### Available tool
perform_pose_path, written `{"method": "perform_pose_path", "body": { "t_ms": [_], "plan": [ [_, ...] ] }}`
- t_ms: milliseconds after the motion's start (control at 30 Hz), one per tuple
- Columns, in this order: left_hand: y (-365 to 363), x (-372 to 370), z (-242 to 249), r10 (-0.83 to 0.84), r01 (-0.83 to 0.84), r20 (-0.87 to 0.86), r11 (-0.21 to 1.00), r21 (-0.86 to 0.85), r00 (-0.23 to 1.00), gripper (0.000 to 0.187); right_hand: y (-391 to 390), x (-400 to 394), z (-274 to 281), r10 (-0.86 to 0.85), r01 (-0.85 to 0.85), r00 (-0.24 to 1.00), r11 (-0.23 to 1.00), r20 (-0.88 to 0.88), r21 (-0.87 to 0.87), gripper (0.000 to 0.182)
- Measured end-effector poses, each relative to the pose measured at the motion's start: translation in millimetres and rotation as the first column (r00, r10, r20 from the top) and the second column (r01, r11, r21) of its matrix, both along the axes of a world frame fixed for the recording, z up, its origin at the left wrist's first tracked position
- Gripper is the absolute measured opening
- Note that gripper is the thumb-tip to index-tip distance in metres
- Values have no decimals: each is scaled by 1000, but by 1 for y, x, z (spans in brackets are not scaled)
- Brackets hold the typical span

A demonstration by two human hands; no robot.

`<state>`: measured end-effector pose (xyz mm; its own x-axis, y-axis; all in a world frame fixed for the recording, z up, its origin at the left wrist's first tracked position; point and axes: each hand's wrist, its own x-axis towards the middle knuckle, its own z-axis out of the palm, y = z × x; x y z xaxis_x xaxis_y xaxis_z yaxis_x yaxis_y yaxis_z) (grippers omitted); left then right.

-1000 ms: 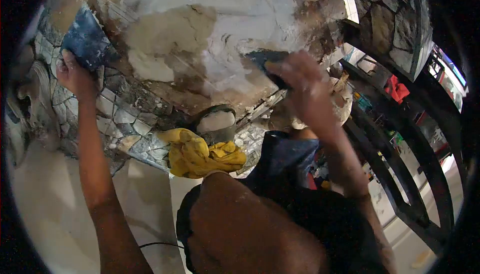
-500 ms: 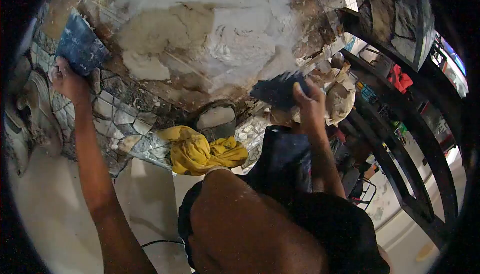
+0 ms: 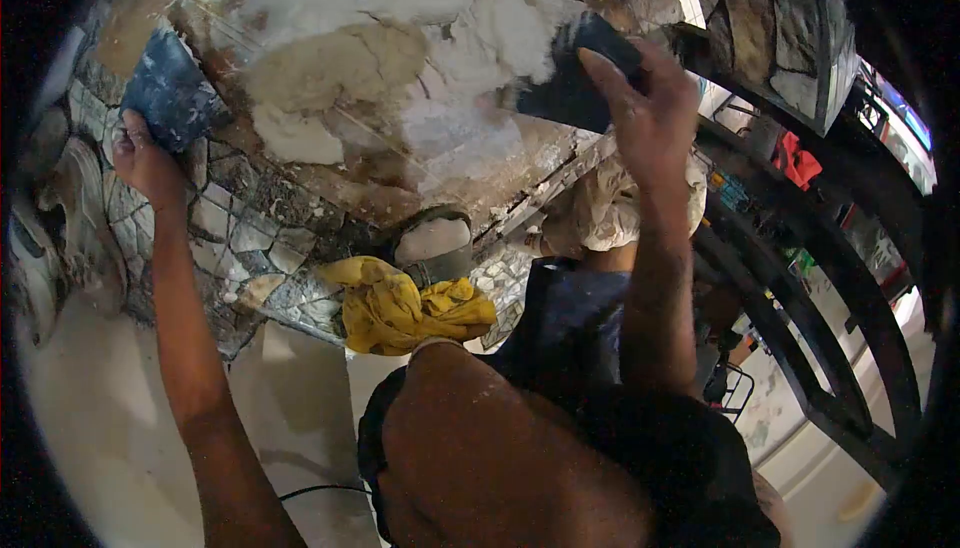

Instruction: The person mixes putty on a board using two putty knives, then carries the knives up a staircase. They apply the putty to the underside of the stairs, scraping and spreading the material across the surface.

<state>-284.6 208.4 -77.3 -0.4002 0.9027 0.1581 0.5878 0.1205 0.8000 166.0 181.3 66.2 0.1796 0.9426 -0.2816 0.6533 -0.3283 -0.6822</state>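
My left hand [image 3: 150, 160] grips the lower left corner of a bluish flat spreader [image 3: 175, 93] smeared with white, held at the surface's left edge. My right hand [image 3: 655, 108] has its thumb and fingers closed on a dark flat spreader [image 3: 565, 88]. The far left edge of that blade meets wet pale plaster. Beneath both blades lies a broad brown surface [image 3: 380, 173] coated with patchy white and cream plaster [image 3: 340, 68], thicker in ridges near the right blade.
A bunched yellow cloth [image 3: 390, 308] lies near my knee, below a rounded dark-edged thing [image 3: 435, 238] with a pale middle. Mosaic stone [image 3: 250, 238] borders the surface. A crumpled pale bag [image 3: 600, 208] is under my right forearm; dark curved rails [image 3: 800, 328] stand at the right.
My right hand has moved up and to the right with its spreader, over the plaster. My left hand has shifted slightly right and down, still holding its spreader.
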Motion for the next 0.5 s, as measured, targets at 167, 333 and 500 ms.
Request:
{"method": "perform_pose_path", "body": {
  "t_ms": [167,333,500],
  "plan": [
    [2,15,2,120,-121,90,993,12,989,34,-8,-15,29,462,-534,807,837,367,119,29],
    [4,18,5,134,-136,261,991,-8,956,33,-29,-37,-15,626,-687,691,724,361,59,32],
    [1,24,13,174,-160,315,985,-71,933,30,-34,-40,-11,587,-642,726,766,359,46,34]
  ]
}}
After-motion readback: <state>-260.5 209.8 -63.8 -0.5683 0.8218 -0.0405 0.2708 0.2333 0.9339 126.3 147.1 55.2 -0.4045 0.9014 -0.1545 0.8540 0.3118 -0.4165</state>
